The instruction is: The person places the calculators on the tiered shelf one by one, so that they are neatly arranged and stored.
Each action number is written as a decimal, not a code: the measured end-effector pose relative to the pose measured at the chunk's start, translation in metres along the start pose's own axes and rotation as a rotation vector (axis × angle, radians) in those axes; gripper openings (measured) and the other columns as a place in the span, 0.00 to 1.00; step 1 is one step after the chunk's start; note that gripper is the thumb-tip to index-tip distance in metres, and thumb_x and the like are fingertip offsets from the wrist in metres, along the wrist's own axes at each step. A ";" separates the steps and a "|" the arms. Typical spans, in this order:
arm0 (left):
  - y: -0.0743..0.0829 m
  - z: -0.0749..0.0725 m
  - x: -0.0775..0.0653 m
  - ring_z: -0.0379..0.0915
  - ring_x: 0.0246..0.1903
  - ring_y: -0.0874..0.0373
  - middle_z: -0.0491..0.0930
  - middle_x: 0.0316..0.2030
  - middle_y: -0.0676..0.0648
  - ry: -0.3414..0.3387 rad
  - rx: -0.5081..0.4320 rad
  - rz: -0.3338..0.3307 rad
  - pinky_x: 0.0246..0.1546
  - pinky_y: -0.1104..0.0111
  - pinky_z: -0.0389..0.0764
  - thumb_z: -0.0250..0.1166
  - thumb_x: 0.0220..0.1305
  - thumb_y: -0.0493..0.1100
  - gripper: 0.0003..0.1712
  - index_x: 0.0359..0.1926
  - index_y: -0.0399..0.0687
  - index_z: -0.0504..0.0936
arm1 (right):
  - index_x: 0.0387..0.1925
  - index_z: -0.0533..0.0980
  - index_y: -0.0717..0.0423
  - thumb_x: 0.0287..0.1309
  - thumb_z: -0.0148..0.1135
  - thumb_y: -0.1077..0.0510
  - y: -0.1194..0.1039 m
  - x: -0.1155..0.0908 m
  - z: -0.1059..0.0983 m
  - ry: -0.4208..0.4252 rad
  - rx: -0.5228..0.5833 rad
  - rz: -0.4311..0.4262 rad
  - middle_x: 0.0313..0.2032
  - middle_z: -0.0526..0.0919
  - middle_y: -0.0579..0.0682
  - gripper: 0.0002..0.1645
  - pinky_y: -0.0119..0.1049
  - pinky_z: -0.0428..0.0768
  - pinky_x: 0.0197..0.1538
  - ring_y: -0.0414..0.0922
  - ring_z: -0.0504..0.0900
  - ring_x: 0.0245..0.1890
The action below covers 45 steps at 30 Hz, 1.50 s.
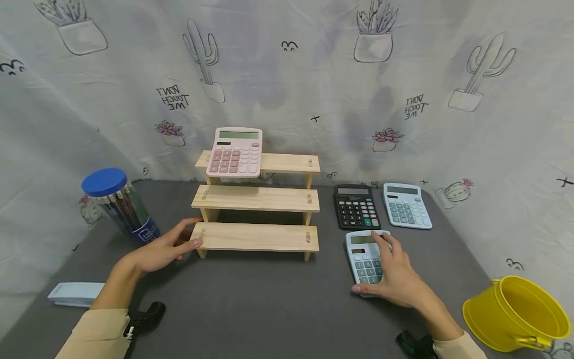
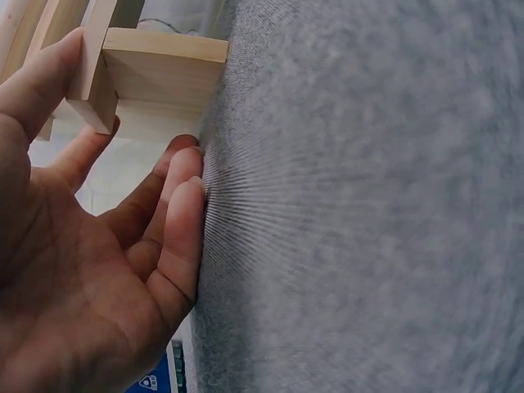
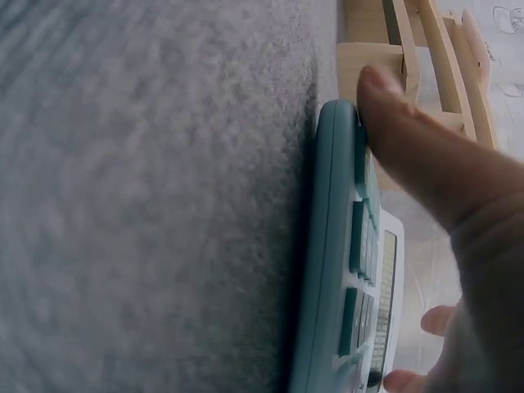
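A three-step wooden shelf [image 1: 260, 235] stands on the dark table. My left hand [image 1: 159, 251] pinches the left end of its lowest board, thumb against one face and index finger behind; the other fingers curl loosely beside the table surface. On the top step a pink calculator [image 1: 235, 153] leans upright. To the right, a light blue calculator [image 1: 365, 259] lies flat, with my right hand [image 1: 396, 276] spread over its right side. The thumb [image 3: 409, 135] is at its near edge, the fingertips by the display end. Behind it lie a black calculator [image 1: 357, 207] and another light blue calculator [image 1: 407, 206].
A clear jar with a blue lid [image 1: 104, 182], full of pencils, stands tilted in view at the left. A pale blue box-like object [image 1: 73, 293] lies partly behind my left forearm. A yellow bucket [image 1: 502, 314] is at the right edge. Patterned cloth [image 1: 287, 89] hangs behind the table.
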<state>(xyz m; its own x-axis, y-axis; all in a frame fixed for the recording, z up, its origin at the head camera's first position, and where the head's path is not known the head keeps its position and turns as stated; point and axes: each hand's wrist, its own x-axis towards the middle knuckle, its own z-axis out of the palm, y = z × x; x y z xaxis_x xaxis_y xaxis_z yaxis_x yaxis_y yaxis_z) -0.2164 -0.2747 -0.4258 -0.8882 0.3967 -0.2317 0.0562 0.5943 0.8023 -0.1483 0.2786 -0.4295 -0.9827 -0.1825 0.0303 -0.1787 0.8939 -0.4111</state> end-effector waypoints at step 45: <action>0.005 0.000 0.001 0.70 0.48 0.45 0.66 0.62 0.34 -0.007 -0.003 -0.003 0.43 0.56 0.73 0.56 0.79 0.55 0.42 0.81 0.58 0.42 | 0.82 0.36 0.43 0.38 0.83 0.49 -0.033 0.013 -0.044 0.166 0.241 -0.171 0.77 0.48 0.63 0.80 0.79 0.53 0.61 0.68 0.47 0.74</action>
<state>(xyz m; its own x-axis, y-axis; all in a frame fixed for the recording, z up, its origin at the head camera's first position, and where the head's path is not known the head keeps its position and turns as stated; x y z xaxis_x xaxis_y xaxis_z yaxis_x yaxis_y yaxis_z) -0.2166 -0.2716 -0.4218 -0.8853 0.3999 -0.2376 0.0522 0.5930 0.8035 -0.1569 0.2648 -0.3757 -0.9376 -0.2341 0.2572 -0.3443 0.7304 -0.5899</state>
